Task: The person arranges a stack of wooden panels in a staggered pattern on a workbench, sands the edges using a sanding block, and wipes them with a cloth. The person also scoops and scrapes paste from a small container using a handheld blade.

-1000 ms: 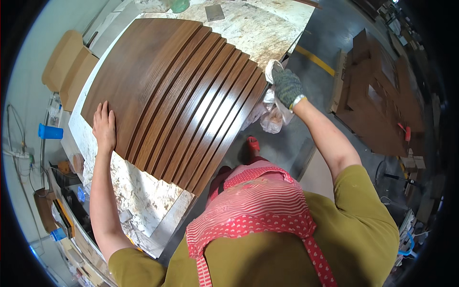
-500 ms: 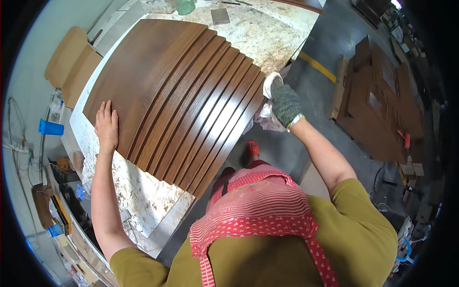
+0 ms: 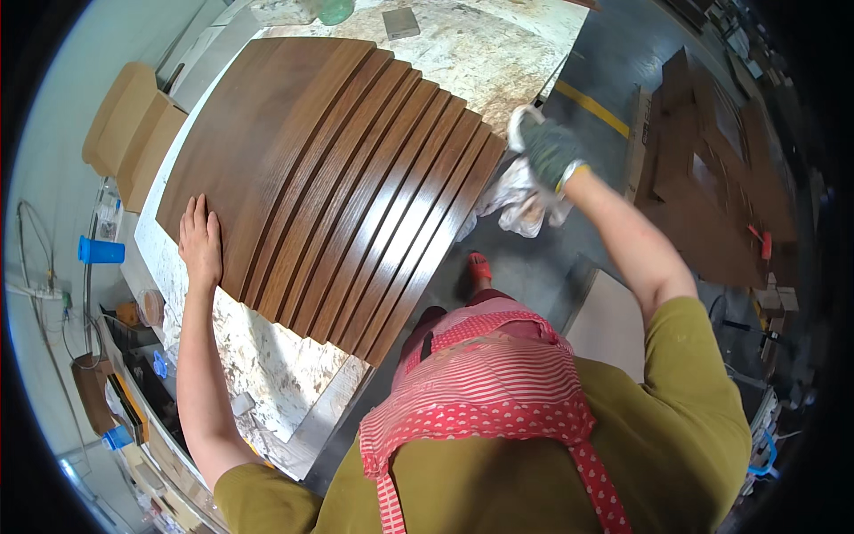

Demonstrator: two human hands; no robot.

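Rests bare left hand [image 3: 201,245], fingers extended flat, on stepped brown wooden panels [image 3: 342,182] — withdraws grey-knit-gloved right hand [image 3: 549,153], clamped on white cloth [image 3: 517,129], breaking edge contact.

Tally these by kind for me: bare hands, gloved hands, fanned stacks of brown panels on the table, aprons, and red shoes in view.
Bare hands: 1 (left hand)
Gloved hands: 1 (right hand)
Panel stack: 1
Apron: 1
Red shoe: 1
Total: 5

Left grip [image 3: 200,242] lies flat, arm [image 3: 197,374] outstretched, while the right grip [image 3: 548,153] is blurred, its elbow [image 3: 669,289] bent.
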